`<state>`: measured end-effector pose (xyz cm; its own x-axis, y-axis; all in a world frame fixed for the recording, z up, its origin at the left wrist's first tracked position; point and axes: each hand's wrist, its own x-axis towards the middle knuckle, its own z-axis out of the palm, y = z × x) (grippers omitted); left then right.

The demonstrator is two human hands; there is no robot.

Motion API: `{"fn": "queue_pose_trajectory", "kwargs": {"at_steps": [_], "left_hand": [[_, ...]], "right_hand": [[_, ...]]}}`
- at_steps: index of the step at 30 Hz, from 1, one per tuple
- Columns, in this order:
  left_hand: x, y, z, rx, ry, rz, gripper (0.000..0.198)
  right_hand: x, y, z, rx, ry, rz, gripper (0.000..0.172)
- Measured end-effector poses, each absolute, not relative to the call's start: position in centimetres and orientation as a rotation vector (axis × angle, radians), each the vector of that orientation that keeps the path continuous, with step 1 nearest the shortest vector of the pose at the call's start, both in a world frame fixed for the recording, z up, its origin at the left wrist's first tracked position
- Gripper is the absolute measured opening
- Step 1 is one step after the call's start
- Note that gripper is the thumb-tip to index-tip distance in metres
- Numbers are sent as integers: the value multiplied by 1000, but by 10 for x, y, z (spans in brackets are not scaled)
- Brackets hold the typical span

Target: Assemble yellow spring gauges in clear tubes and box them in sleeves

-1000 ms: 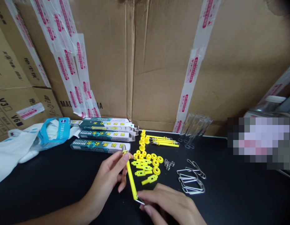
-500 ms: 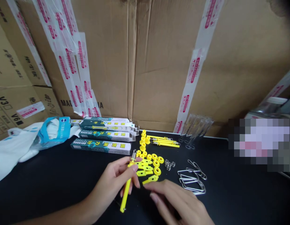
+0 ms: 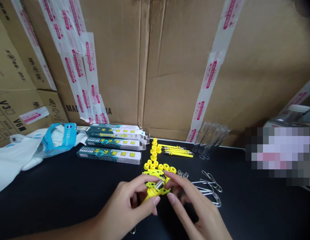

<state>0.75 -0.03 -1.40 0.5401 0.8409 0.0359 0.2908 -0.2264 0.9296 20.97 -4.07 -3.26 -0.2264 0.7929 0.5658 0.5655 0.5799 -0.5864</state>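
Pinching a yellow plastic spring scale between both hands.
Left hand and right hand press inward on it from opposite sides.

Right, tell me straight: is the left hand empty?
No, the left hand is gripping a yellow plastic piece with a metal end.
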Motion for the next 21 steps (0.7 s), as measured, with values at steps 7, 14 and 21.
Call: {"fn": "queue_pose_trajectory", "kwargs": {"at_steps": [7, 14, 21], "left_hand": [[5, -6, -11, 1926, 923, 646, 33], [2, -4, -15, 1907, 945, 733, 24], [1, -11, -19, 2082, 1102, 935, 24]], "right_hand": [[211, -41, -30, -1065, -1937, 350, 39], [213, -40, -38, -1201, -1960, 199, 53], [214, -37, -33, -1212, -2143, -47, 31]]}}
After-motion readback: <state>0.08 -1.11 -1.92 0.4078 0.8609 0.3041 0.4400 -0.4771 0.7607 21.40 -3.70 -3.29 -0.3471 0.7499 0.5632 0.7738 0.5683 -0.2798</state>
